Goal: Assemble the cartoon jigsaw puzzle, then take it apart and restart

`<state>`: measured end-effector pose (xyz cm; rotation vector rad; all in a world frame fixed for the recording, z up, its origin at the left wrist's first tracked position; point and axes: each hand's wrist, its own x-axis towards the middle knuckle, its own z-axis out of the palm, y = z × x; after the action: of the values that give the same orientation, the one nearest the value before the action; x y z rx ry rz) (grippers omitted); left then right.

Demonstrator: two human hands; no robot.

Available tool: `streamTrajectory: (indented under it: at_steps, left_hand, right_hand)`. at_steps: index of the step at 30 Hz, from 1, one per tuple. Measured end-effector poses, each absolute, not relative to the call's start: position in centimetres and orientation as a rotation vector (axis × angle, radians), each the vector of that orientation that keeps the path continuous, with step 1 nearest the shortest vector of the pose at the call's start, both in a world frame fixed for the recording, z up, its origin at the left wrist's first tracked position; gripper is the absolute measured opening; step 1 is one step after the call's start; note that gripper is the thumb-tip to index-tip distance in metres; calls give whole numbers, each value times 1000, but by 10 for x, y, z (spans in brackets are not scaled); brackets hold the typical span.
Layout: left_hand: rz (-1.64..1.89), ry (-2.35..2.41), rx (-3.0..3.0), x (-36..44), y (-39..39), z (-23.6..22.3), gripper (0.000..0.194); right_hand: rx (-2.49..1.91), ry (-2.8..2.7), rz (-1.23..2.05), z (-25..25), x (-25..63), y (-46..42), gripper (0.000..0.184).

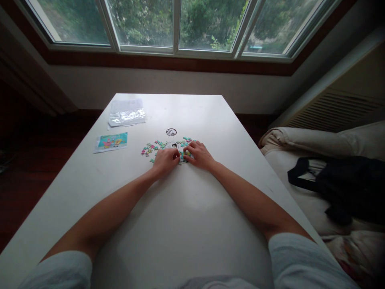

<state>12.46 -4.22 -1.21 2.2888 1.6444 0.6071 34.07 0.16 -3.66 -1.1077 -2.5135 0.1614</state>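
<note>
Small colourful jigsaw puzzle pieces point(146, 151) lie scattered in a loose cluster on the white table point(180, 208). My left hand point(166, 161) rests at the cluster's near side, its fingers curled together; whatever they hold is hidden. Opposite it, my right hand point(199, 154) has bent fingers, with thumb and index finger closed around a puzzle piece point(187, 153) among the others. The fingertips of both hands are a short gap apart. Just behind them is a pale disc with a dark centre point(174, 145), partly covered by my left hand.
A round, silvery disc-like item point(171, 131) lies beyond the pieces. To the left are a cartoon picture sheet point(112, 141) and a clear plastic bag with paper point(126, 113). A couch point(306, 140) with dark clothing point(349, 184) stands beside the table's right edge.
</note>
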Motion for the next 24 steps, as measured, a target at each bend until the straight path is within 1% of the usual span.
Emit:
streamTrajectory:
  at_steps: [6, 9, 12, 24]
  left_hand:
    - [583, 1428, 2327, 117, -40, -10, 18]
    - [577, 1367, 2378, 114, -39, -11, 17]
    - [575, 1383, 2396, 116, -40, -11, 14]
    - [567, 1523, 2449, 123, -46, -13, 12]
  right_hand:
    - [-1110, -2513, 169, -35, 341, 1, 28]
    - [-1108, -2516, 156, -36, 342, 1, 29]
    - [-1110, -2517, 153, -35, 342, 1, 29]
    - [-1115, -2515, 132, -36, 342, 2, 30]
